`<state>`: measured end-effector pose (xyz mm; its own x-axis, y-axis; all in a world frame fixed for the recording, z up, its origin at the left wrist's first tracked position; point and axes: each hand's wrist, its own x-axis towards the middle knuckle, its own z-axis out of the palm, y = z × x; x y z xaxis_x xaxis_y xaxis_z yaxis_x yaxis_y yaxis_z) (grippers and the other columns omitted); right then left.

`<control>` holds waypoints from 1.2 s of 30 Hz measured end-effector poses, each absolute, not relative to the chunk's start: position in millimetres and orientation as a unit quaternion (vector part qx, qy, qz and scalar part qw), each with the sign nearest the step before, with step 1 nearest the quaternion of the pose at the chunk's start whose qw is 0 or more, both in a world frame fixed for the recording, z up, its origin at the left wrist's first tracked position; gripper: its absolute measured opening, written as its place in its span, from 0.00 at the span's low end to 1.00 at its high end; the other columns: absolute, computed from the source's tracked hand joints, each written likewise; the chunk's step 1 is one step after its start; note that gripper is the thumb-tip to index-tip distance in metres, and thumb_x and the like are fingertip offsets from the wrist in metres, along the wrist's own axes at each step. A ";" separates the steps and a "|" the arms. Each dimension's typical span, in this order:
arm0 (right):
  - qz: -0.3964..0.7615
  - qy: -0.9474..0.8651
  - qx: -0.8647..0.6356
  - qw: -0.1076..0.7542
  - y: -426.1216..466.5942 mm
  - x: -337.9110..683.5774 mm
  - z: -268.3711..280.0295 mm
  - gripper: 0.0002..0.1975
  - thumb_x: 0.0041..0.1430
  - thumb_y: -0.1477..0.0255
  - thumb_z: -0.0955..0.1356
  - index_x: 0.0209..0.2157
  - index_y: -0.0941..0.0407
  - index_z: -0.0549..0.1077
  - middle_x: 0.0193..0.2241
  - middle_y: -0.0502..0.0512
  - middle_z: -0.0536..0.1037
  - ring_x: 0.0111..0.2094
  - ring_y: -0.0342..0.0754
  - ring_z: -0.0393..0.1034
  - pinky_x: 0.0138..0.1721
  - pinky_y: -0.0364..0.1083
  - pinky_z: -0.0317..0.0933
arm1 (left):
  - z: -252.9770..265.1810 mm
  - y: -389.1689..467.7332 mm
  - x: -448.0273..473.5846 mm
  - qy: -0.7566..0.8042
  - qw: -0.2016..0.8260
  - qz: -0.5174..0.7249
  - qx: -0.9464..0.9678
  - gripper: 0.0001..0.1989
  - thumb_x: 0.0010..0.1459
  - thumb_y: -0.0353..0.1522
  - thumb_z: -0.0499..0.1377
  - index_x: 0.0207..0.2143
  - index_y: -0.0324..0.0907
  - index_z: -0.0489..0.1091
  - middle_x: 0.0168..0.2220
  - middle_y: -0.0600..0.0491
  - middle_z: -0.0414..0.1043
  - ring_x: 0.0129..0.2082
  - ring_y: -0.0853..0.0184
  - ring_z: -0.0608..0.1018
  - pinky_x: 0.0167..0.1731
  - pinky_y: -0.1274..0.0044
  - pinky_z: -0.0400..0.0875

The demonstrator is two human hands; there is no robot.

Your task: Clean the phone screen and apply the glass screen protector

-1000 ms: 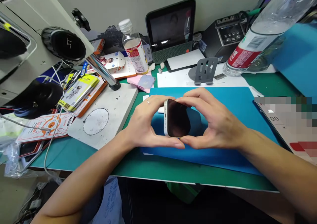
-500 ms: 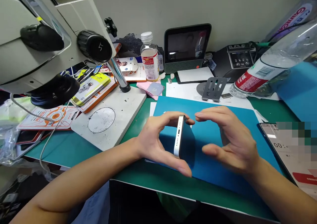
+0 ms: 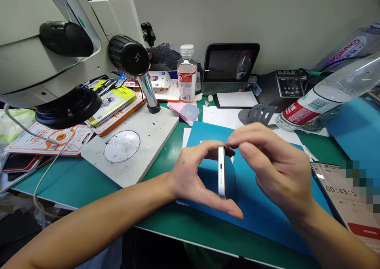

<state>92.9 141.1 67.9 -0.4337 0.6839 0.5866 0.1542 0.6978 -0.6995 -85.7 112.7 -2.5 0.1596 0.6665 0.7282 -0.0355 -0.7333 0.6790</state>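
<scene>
Two hands of mine work at one phone (image 3: pixel 221 176), just below and right of the frame's centre. My left hand (image 3: pixel 191 172) grips it by opposite edges, thumb at the lower one, fingers curled round the upper, with the charging port (image 3: pixel 221 166) turned toward me. It seems to be held over the blue mat (image 3: pixel 252 207). My right hand (image 3: pixel 279 170) is close by on the right, thumb and forefinger drawn near each other at the phone's upper edge; whether they pinch anything or touch the phone, I cannot tell. As I judge it, the lifting and turning are done, and I am partway through handling it. Setting it down is not yet done. Its faces are nearly edge-on, so their condition I can't make out.
</scene>
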 end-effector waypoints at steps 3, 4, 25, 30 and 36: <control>0.292 -0.802 -0.235 0.465 140.2 103.4 57.1 0.11 0.67 0.76 0.68 0.44 0.47 0.80 0.38 0.52 0.81 0.39 0.50 0.76 0.38 0.51 0.70 | -0.8 111.2 -82.9 0.224 0.264 0.621 0.703 0.49 0.36 0.56 0.76 0.57 0.40 0.70 0.44 0.47 0.82 0.39 0.60 0.85 0.44 0.74 0.80; 0.290 -0.802 -0.236 0.465 139.3 105.5 55.0 0.12 0.68 0.76 0.68 0.44 0.47 0.81 0.38 0.53 0.81 0.39 0.50 0.76 0.38 0.51 0.70 | -0.4 111.0 -82.5 0.226 0.258 0.621 0.704 0.49 0.36 0.56 0.76 0.56 0.40 0.70 0.43 0.47 0.82 0.39 0.61 0.85 0.43 0.75 0.80; 0.325 -0.787 -0.255 0.459 130.4 104.0 53.0 0.13 0.71 0.73 0.65 0.46 0.46 0.81 0.40 0.55 0.78 0.42 0.51 0.73 0.41 0.52 0.72 | -1.0 115.0 -82.8 0.228 0.259 0.606 0.716 0.55 0.30 0.60 0.74 0.58 0.43 0.69 0.40 0.50 0.80 0.35 0.61 0.83 0.39 0.74 0.79; 0.331 -0.785 -0.255 0.457 129.7 103.5 53.4 0.12 0.71 0.73 0.65 0.46 0.47 0.80 0.40 0.54 0.77 0.43 0.50 0.73 0.43 0.51 0.71 | -1.1 116.2 -83.3 0.219 0.260 0.603 0.722 0.55 0.31 0.60 0.74 0.59 0.44 0.68 0.40 0.51 0.79 0.34 0.64 0.81 0.38 0.75 0.78; 0.335 -0.787 -0.245 0.456 129.9 103.4 51.7 0.11 0.72 0.72 0.64 0.47 0.47 0.79 0.40 0.54 0.77 0.44 0.49 0.72 0.44 0.50 0.70 | 2.5 116.2 -84.2 0.214 0.270 0.599 0.723 0.54 0.32 0.58 0.75 0.58 0.43 0.68 0.42 0.51 0.79 0.36 0.64 0.81 0.40 0.76 0.78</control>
